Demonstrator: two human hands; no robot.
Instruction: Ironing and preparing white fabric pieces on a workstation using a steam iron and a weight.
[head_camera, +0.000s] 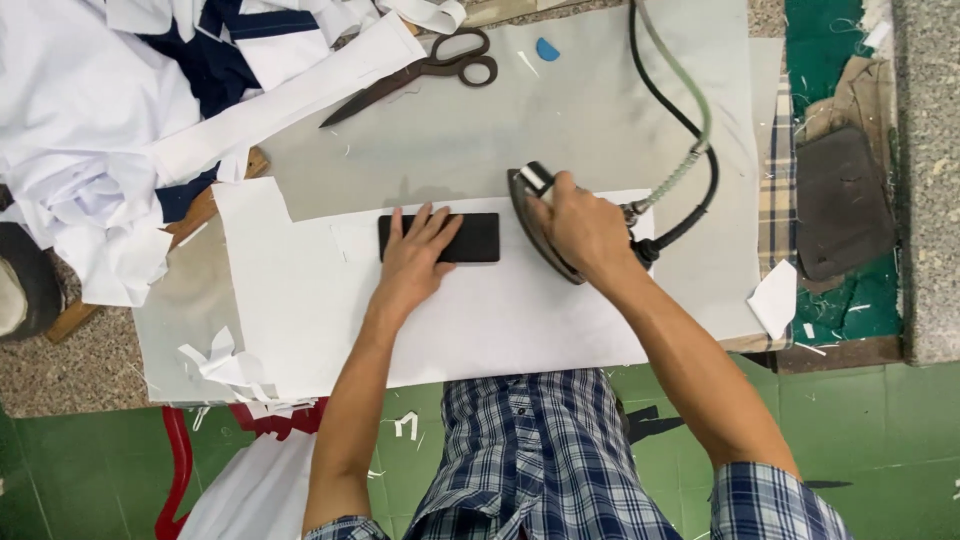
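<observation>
Black rectangular fabric strip (440, 238) lies mid-tabletop on white cloth (300, 300); our left hand (415, 262) presses it flat, fingers spread, while our right hand (585, 232) grips the dark steam iron (535, 222) just beside it—fingers best kept clear of the soleplate.

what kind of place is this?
Likely a garment or tailoring workshop. The right hand grips an iron on white fabric, the left hand presses a black strip, and tailor's scissors lie by cut cloth pieces.
</observation>
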